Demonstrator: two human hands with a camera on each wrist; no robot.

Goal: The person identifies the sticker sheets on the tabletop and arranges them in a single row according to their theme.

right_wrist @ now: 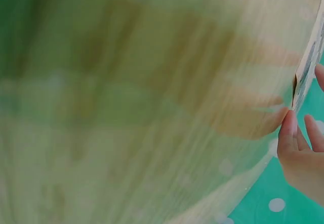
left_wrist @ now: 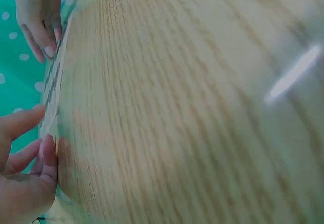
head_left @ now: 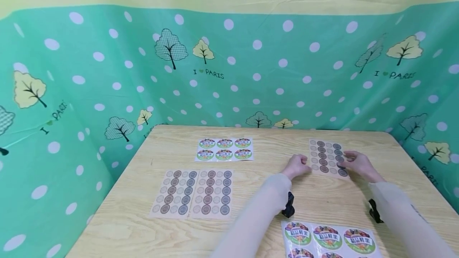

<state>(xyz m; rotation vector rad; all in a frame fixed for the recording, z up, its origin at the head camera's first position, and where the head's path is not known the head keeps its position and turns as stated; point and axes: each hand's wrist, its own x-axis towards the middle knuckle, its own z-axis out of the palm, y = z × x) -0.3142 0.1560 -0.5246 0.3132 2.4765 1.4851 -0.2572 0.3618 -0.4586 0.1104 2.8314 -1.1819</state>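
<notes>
Glossy fruit-label stickers lie nearest the camera, on the tabletop between two pale sleeves. Beyond them, toward the right side, a sheet of round brown and grey stickers lies flat between the hands. The left hand sits at its left edge, thumb and forefinger well parted (whether it touches the paper, I cannot tell). The right hand, fingers loosely spread, touches the right edge without gripping. Two similar sheets lie side by side to the left.
</notes>
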